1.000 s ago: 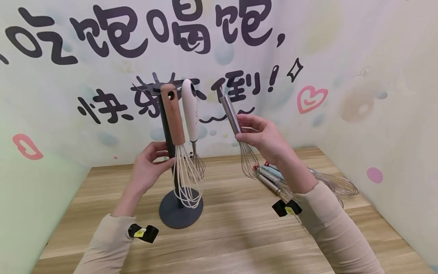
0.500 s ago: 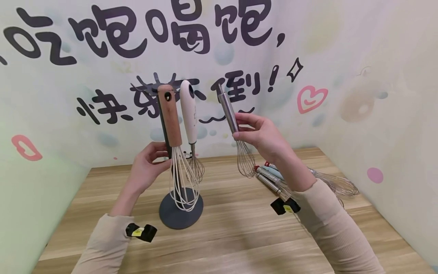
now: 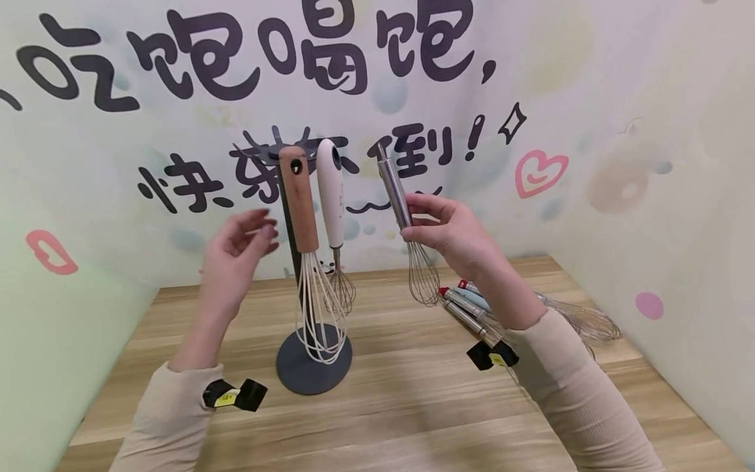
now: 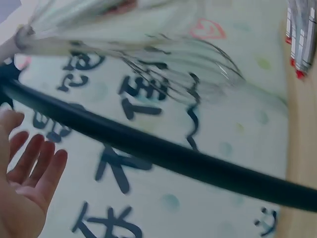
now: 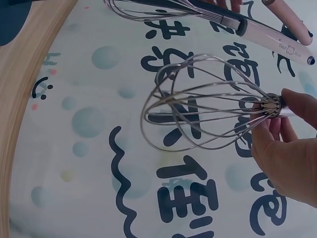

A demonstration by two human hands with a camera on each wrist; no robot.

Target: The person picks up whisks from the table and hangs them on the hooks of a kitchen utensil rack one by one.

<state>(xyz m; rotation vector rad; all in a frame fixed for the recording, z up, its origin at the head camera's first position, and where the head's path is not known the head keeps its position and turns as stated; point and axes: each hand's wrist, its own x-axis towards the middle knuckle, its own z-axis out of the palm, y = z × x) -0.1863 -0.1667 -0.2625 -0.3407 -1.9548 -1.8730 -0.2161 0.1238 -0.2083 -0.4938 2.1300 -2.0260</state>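
Observation:
In the head view my right hand point(image 3: 457, 236) pinches a small metal whisk point(image 3: 394, 193) by the lower handle, up in the air with its wires point(image 5: 198, 104) pointing down. Left of it stands a dark utensil stand point(image 3: 293, 370) with a hook ring on top. A whisk with a wooden handle point(image 3: 299, 206) and pale wires hangs there, beside a white-handled whisk point(image 3: 330, 196). My left hand point(image 3: 232, 259) hovers left of the stand, apart from it, fingers loosely bent and holding nothing. The left wrist view shows its fingers near the dark pole point(image 4: 148, 146).
Several more whisks point(image 3: 472, 308) lie in a heap at the right of the wooden table point(image 3: 383, 400), partly behind my right arm. A wall point(image 3: 377, 98) with large dark lettering rises right behind the table, and side walls flank it.
My left hand has let go of the stand's pole and moved left and slightly up. The right hand and its metal whisk have shifted only slightly left. The hanging whisks have swayed a little.

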